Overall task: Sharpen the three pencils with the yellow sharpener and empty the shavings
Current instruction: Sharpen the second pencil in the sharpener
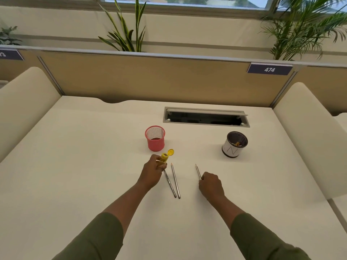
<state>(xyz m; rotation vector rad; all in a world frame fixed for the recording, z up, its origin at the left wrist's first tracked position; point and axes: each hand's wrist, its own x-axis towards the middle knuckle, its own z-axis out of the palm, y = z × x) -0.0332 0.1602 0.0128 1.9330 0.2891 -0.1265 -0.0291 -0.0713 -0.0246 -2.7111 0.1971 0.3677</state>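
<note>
My left hand (152,172) grips the yellow sharpener (165,157), whose round lid is flipped open at the top. Two grey pencils lie side by side on the white desk just right of that hand: one (170,183) partly under the hand, the other (175,181) with its tip pointing away from me. My right hand (210,185) pinches the lower end of a third pencil (198,172), tip pointing away. A black mesh cup with a white label (232,147) stands at the right and holds some shavings.
A pink mesh cup (155,138) stands just beyond the sharpener. An open cable tray (206,117) is set into the desk (84,166) behind both cups. Cream side panels flank the desk, and a tan partition with plants closes the back.
</note>
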